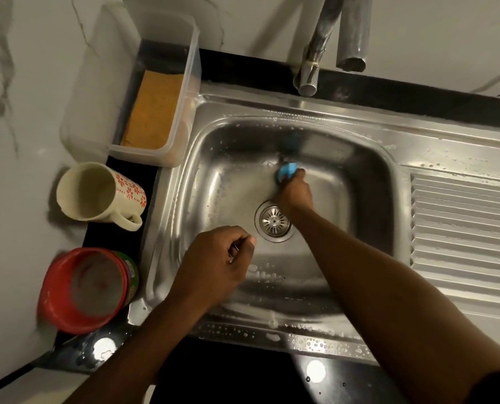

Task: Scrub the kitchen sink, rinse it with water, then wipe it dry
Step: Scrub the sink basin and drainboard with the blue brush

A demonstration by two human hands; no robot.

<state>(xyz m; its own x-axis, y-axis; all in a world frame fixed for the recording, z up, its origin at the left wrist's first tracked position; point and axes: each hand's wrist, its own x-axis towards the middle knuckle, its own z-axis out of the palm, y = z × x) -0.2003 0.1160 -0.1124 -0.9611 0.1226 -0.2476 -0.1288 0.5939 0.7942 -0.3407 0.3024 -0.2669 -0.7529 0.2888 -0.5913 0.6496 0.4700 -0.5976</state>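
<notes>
Down at the far side of the stainless steel sink (208, 176), my right hand (295, 191) gripped a blue scrubber (286, 170) and pressed it to the basin floor just beyond the drain strainer (273, 220). My fingers hid most of the scrubber. The basin looked wet and filmed with soap, with droplets and suds beaded along its rim and front edge. My left hand (219, 258) hung over the near side, curled into a loose fist, nothing visible in it.
</notes>
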